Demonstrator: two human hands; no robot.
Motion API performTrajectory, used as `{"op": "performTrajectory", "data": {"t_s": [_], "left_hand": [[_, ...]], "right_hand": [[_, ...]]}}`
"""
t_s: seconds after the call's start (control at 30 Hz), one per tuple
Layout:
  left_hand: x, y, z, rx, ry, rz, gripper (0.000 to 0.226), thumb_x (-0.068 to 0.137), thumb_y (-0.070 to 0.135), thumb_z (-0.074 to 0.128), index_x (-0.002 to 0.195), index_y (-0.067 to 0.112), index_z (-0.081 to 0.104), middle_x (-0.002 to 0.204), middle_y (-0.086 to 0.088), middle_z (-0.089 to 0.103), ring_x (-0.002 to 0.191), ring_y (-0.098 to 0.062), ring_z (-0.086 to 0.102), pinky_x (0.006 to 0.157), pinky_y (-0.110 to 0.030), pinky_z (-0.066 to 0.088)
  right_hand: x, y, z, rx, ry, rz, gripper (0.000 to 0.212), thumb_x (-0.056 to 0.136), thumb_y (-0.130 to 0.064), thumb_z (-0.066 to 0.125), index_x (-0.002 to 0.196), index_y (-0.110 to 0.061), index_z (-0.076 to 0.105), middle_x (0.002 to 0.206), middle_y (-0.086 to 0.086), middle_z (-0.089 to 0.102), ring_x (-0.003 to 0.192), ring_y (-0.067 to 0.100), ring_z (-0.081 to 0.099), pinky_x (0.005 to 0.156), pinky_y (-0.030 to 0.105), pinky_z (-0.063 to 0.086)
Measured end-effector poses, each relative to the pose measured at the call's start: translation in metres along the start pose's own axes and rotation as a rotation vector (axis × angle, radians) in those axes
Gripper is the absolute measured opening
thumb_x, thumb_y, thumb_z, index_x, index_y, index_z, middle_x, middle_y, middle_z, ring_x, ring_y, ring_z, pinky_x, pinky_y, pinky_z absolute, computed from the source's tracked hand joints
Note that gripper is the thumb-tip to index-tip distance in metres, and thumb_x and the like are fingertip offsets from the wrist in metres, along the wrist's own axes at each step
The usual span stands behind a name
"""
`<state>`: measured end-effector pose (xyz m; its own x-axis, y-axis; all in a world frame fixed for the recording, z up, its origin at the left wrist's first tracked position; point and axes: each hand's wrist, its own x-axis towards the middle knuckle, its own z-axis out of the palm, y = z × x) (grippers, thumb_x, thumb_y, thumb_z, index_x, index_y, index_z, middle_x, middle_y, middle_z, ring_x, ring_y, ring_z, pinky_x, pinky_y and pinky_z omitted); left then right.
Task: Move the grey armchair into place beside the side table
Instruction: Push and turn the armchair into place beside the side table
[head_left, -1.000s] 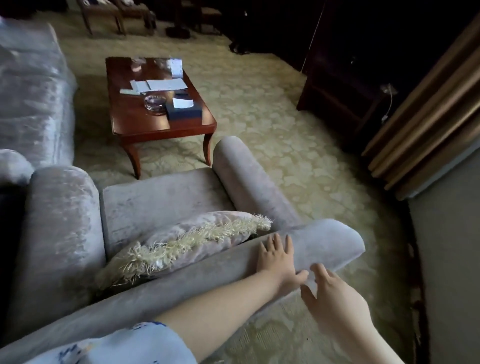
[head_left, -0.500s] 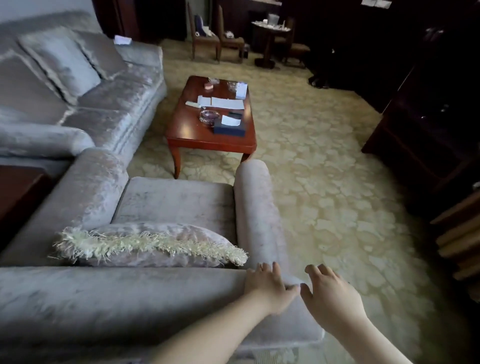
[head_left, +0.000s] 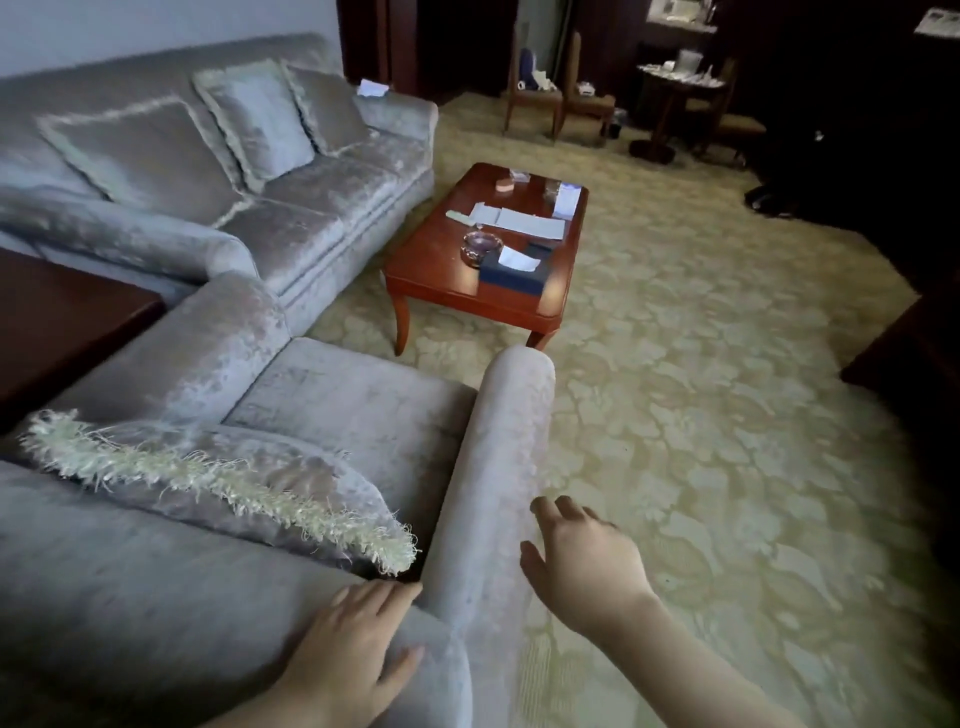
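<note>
1. Sitting just beside the dark polished wooden side table (head_left: 57, 322), the grey velvet armchair (head_left: 353, 395) looks nearly placed.
2. The left hand (head_left: 353, 649) lies flat on its backrest; the right hand (head_left: 587, 566), fingers spread and holding nothing, is by the armrest farthest from the table.
3. Probably left: a final nudge.

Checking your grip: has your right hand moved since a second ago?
Yes. The right hand went forward from the armchair's back corner to beside its armrest.
</note>
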<state>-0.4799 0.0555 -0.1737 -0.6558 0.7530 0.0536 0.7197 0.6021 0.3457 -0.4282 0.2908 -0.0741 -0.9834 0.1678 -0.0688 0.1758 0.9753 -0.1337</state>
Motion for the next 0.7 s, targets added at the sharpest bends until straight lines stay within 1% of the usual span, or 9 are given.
{"op": "performTrajectory", "data": {"t_s": [0.2,0.3,0.33,0.4,0.43,0.47,0.57,0.63,0.7], "left_hand": [[0.027,0.009,-0.016,0.152,-0.22,-0.054,0.054,0.052,0.048,0.039,0.095,0.028,0.065,0.076,0.019,0.068,0.065,0.004,0.064,0.07,-0.018,0.035],[0.064,0.009,-0.062,0.063,-0.641,-0.006,0.014,0.08,0.01,0.045,0.084,0.002,0.056,0.066,-0.014,0.058,0.047,-0.009,0.051,0.057,-0.021,0.031],[0.064,0.0,-0.07,0.086,-0.51,0.102,0.019,0.086,0.01,0.047,0.086,-0.007,0.055,0.079,-0.028,0.055,0.053,-0.014,0.051,0.06,-0.029,0.034],[0.061,-0.001,-0.07,0.016,-0.635,0.008,0.039,0.091,0.024,0.046,0.112,-0.008,0.052,0.116,-0.032,0.052,0.092,-0.025,0.06,0.08,-0.04,0.041],[0.059,0.002,-0.066,-0.035,-0.749,-0.189,0.042,0.092,0.032,0.044,0.121,0.001,0.051,0.127,-0.025,0.051,0.109,-0.029,0.055,0.091,-0.041,0.04],[0.051,0.009,-0.064,-0.024,-0.744,-0.289,0.042,0.092,0.038,0.043,0.121,0.01,0.055,0.127,-0.016,0.054,0.114,-0.025,0.054,0.095,-0.036,0.04],[0.024,0.016,-0.032,0.202,-0.331,-0.353,0.037,0.084,0.049,0.046,0.109,0.029,0.064,0.107,0.008,0.066,0.095,-0.004,0.064,0.082,-0.015,0.047],[0.022,0.02,-0.022,0.316,-0.11,-0.48,0.04,0.085,0.05,0.038,0.107,0.027,0.062,0.102,0.008,0.068,0.089,-0.009,0.065,0.084,-0.022,0.044],[0.028,0.031,-0.014,0.385,-0.088,-0.701,0.042,0.079,0.047,0.046,0.103,0.018,0.065,0.097,-0.002,0.069,0.086,-0.019,0.065,0.083,-0.03,0.043]], "right_hand": [[0.064,0.05,-0.02,0.01,0.002,-0.159,0.037,0.092,-0.042,0.036,0.122,-0.021,0.039,0.113,-0.001,0.052,0.099,0.021,0.053,0.075,0.032,0.043],[0.098,0.068,-0.027,0.012,-0.011,-0.196,0.037,0.092,-0.041,0.036,0.122,-0.019,0.039,0.111,0.0,0.052,0.097,0.022,0.055,0.069,0.031,0.039],[0.108,0.071,-0.027,0.001,-0.016,-0.219,0.036,0.092,-0.041,0.036,0.12,-0.019,0.039,0.11,0.0,0.052,0.095,0.022,0.055,0.067,0.031,0.038],[0.128,0.078,-0.026,-0.02,-0.022,-0.286,0.034,0.092,-0.041,0.036,0.117,-0.018,0.04,0.107,0.001,0.052,0.093,0.023,0.056,0.065,0.03,0.037],[0.136,0.081,-0.024,-0.022,-0.026,-0.322,0.034,0.092,-0.041,0.036,0.117,-0.018,0.041,0.107,0.001,0.052,0.093,0.022,0.056,0.064,0.03,0.036],[0.145,0.086,-0.021,-0.023,-0.031,-0.361,0.035,0.091,-0.042,0.036,0.117,-0.018,0.041,0.107,0.001,0.052,0.093,0.022,0.056,0.064,0.029,0.036],[0.168,0.104,-0.016,-0.028,-0.034,-0.5,0.038,0.09,-0.043,0.035,0.12,-0.02,0.041,0.11,0.0,0.052,0.094,0.021,0.057,0.065,0.029,0.039],[0.183,0.123,-0.015,-0.029,-0.049,-0.585,0.039,0.091,-0.044,0.035,0.122,-0.021,0.041,0.111,-0.001,0.053,0.093,0.02,0.057,0.065,0.028,0.041],[0.196,0.144,-0.019,-0.029,-0.075,-0.672,0.041,0.091,-0.046,0.036,0.124,-0.022,0.04,0.11,-0.001,0.053,0.091,0.019,0.058,0.061,0.027,0.04]]}}
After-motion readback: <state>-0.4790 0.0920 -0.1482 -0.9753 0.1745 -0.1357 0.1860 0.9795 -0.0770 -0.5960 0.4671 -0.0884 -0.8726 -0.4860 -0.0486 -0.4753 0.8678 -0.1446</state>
